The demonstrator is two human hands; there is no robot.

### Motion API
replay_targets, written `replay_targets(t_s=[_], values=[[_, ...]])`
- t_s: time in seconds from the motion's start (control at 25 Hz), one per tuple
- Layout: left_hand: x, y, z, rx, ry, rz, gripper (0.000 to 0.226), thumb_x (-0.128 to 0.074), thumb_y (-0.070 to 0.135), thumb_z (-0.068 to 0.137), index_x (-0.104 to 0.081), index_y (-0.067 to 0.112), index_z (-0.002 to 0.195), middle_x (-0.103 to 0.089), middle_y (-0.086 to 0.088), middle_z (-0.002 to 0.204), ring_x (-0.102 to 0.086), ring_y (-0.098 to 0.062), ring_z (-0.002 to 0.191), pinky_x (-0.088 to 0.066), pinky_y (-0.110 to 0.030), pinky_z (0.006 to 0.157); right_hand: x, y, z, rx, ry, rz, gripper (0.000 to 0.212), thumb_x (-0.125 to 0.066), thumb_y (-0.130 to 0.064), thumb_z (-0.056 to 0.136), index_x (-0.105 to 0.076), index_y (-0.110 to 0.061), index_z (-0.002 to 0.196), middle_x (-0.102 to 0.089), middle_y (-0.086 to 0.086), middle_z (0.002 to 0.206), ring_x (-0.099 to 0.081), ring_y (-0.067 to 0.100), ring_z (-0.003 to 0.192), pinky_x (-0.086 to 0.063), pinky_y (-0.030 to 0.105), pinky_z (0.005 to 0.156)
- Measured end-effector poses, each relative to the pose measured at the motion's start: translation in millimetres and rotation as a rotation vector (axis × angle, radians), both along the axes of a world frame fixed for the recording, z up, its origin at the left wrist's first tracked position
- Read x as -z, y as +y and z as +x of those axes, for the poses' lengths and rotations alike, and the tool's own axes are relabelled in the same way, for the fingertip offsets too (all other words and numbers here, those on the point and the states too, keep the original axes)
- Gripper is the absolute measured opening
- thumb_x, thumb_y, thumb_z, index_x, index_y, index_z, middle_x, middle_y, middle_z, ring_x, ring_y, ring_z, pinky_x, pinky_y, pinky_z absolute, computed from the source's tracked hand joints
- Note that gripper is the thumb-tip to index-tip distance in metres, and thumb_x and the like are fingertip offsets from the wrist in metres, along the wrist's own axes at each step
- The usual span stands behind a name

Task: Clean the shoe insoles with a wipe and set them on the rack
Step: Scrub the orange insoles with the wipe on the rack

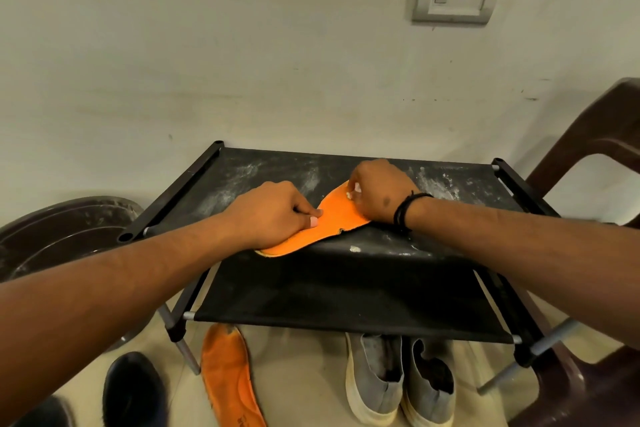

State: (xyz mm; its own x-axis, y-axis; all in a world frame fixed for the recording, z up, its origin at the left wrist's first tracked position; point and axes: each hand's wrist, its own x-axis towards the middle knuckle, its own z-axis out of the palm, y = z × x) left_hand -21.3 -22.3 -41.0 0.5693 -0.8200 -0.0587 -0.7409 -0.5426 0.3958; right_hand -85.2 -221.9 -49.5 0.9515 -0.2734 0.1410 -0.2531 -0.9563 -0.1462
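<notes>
An orange insole lies on the dusty black top shelf of the shoe rack, its heel end poking over the front edge. My left hand presses down on the insole's heel half with curled fingers. My right hand grips a small white wipe and holds it against the toe end. A second orange insole lies on the floor below the rack's left front.
A pair of grey slip-on shoes stands on the floor under the rack. A dark shoe sits at the lower left. A brown plastic chair stands to the right, brown stacked tubs to the left. The wall is just behind.
</notes>
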Motion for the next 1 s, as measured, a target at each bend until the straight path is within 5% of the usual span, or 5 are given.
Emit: replay_targets(t_s=[0.2, 0.4, 0.64, 0.84, 1.0], values=[[2.5, 3.0, 3.6, -0.007, -0.007, -0.033, 0.026, -0.064, 0.039, 0.096, -0.075, 0.030, 0.117, -0.071, 0.013, 0.123, -0.067, -0.009, 0.102, -0.056, -0.039, 0.094, -5.1, 34.2, -15.9, -0.224, -0.002, 0.196, 0.015, -0.064, -0.023, 0.087, -0.077, -0.017, 0.094, -0.074, 0.002, 0.100, -0.067, 0.017, 0.094, -0.054, 0.031, 0.084], [0.4, -1.5, 0.5, -0.012, 0.011, -0.046, 0.027, -0.063, 0.035, 0.097, -0.074, 0.024, 0.119, -0.068, 0.013, 0.127, -0.065, -0.010, 0.109, -0.053, -0.035, 0.100, -9.4, -4.2, 12.3, 0.000, 0.022, -0.013, 0.020, -0.062, -0.026, 0.090, -0.073, -0.018, 0.104, -0.070, 0.008, 0.109, -0.065, 0.027, 0.095, -0.056, 0.038, 0.082], [2.6, 2.3, 3.8, -0.005, 0.003, -0.035, 0.024, -0.064, 0.036, 0.097, -0.075, 0.028, 0.116, -0.070, 0.013, 0.124, -0.067, -0.009, 0.104, -0.055, -0.036, 0.096, -4.1, 27.7, 3.9, -0.231, 0.013, 0.199, 0.013, -0.066, -0.020, 0.087, -0.078, -0.016, 0.091, -0.073, 0.000, 0.101, -0.065, 0.014, 0.094, -0.052, 0.029, 0.085], [1.4, -2.1, 3.5, 0.002, 0.012, -0.036, 0.026, -0.063, 0.035, 0.098, -0.074, 0.026, 0.119, -0.068, 0.013, 0.128, -0.066, -0.008, 0.110, -0.052, -0.036, 0.101, -7.5, -22.0, 18.9, -0.047, -0.022, 0.016, 0.015, -0.063, -0.027, 0.089, -0.076, -0.022, 0.095, -0.072, 0.003, 0.104, -0.066, 0.024, 0.094, -0.053, 0.032, 0.076], [2.1, -0.6, 3.6, 0.016, 0.000, -0.033, 0.027, -0.062, 0.037, 0.098, -0.074, 0.025, 0.118, -0.068, 0.013, 0.127, -0.066, -0.009, 0.109, -0.053, -0.037, 0.100, -15.0, -30.1, 16.3, -0.054, -0.202, 0.192, 0.011, -0.066, -0.020, 0.086, -0.077, -0.017, 0.084, -0.073, -0.001, 0.091, -0.065, 0.018, 0.086, -0.048, 0.026, 0.072]])
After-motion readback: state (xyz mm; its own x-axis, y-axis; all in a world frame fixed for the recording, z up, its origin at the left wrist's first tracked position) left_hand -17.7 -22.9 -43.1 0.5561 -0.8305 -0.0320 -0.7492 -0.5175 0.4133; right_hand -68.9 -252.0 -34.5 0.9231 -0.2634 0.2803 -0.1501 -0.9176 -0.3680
